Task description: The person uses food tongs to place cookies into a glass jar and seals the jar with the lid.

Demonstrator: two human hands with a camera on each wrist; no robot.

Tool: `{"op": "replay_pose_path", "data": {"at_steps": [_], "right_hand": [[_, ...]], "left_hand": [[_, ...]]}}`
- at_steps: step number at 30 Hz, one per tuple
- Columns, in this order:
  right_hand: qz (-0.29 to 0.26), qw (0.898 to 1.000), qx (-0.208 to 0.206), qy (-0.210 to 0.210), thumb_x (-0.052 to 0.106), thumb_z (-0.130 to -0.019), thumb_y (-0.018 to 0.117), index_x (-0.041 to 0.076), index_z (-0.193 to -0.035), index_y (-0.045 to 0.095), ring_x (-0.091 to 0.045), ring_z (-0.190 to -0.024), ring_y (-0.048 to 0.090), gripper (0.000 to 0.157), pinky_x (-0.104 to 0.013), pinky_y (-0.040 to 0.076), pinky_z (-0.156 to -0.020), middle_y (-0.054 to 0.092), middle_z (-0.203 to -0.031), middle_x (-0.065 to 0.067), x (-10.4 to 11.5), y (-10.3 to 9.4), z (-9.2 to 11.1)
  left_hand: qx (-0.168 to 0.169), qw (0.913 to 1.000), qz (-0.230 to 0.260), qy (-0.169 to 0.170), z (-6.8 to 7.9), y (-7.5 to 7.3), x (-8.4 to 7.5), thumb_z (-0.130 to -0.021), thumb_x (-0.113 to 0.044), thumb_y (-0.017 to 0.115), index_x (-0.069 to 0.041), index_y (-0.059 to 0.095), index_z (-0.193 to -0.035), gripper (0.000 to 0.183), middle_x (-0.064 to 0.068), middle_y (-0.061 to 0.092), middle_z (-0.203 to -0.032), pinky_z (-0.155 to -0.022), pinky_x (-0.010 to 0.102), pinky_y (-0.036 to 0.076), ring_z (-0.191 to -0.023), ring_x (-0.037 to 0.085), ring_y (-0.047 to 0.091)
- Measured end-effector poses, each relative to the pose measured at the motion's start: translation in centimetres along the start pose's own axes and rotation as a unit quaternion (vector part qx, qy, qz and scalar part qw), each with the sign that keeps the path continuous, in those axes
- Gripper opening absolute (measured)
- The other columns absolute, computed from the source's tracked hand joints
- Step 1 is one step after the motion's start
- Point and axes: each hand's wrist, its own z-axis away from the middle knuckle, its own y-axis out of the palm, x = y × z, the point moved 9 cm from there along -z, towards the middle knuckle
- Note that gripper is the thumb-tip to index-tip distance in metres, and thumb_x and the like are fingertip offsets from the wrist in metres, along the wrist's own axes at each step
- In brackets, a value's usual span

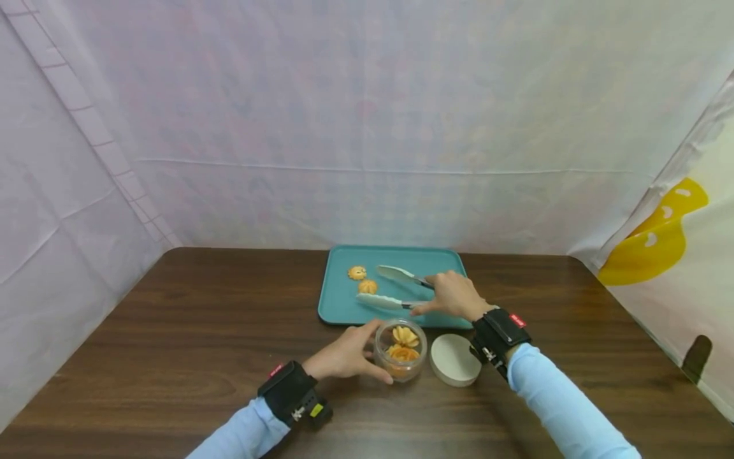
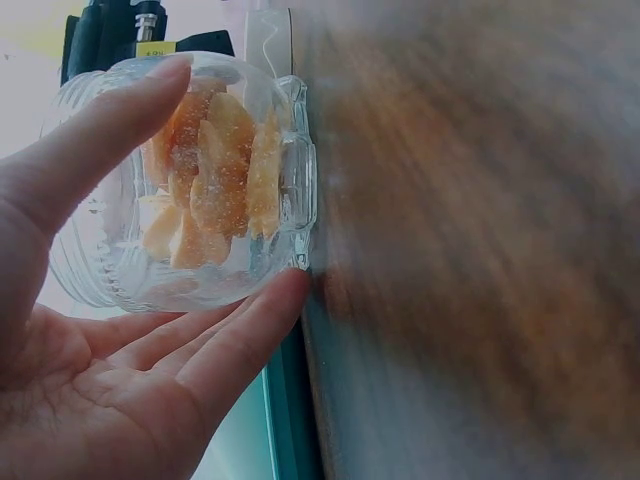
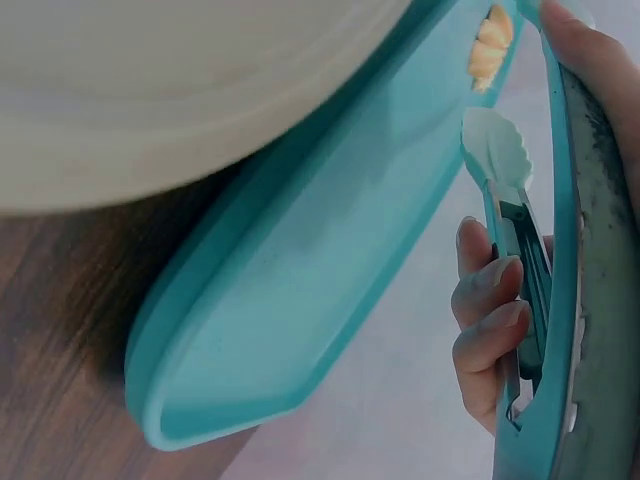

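My left hand (image 1: 344, 352) holds a clear glass jar (image 2: 105, 235) that stands on the table, thumb on one side and fingers on the other. Inside the jar lie several ridged golden biscuit-like pieces (image 2: 222, 165). My right hand (image 1: 453, 295) grips a pair of tongs (image 3: 537, 290) over the teal tray (image 1: 338, 309), their pale scalloped tips spread apart toward the left. Two small golden pieces lie on the tray: a flower-shaped one (image 1: 357, 273) further back and a rounder one (image 1: 367, 287) between the tongs' tips.
A round white lid (image 1: 455, 360) lies on the table right of the jar, close under my right wrist. Dark wood table (image 1: 189, 331) stretches around the tray. A pale cloth (image 1: 367, 127) hangs behind the table, and a yellow shape (image 1: 654, 248) shows on the right-hand cloth.
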Motion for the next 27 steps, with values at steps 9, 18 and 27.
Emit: {"op": "replay_pose_path", "data": {"at_steps": [9, 18, 27], "right_hand": [[-0.010, 1.000, 0.017, -0.002, 0.058, -0.057, 0.072, 0.001, -0.090, 0.066, -0.015, -0.053, 0.049, 0.066, -0.028, 0.044, -0.047, 0.058, -0.062, -0.005, 0.2, 0.7, -0.3], [0.009, 1.000, 0.022, 0.001, 0.048, -0.061, 0.074, -0.001, -0.104, 0.065, -0.013, -0.054, 0.051, 0.066, -0.025, 0.043, -0.043, 0.070, -0.084, -0.018, 1.2, 0.8, -0.7], [0.005, 1.000, -0.011, -0.009, 0.040, -0.065, 0.074, 0.004, -0.086, 0.071, -0.009, -0.045, 0.028, 0.042, -0.020, 0.018, -0.038, 0.034, -0.050, 0.004, 1.3, 0.4, -0.7]], "left_hand": [[-0.007, 0.9999, -0.011, 0.003, -0.1, -0.2, 0.0, -0.064, -0.012, 0.078, 0.001, 0.039, -0.123, 0.071, 0.024, 0.051, -0.124, -0.085, 0.041, 0.055, -0.108, 0.035, 0.052], [-0.002, 1.0000, -0.004, -0.002, -0.1, -0.1, 0.0, -0.065, -0.012, 0.077, 0.001, 0.039, -0.123, 0.071, 0.024, 0.051, -0.124, -0.086, 0.041, 0.055, -0.109, 0.036, 0.051], [-0.002, 1.0000, 0.002, 0.003, -0.1, -0.1, -0.1, -0.065, -0.012, 0.077, 0.001, 0.038, -0.125, 0.072, 0.024, 0.050, -0.125, -0.086, 0.042, 0.054, -0.109, 0.035, 0.052]]}}
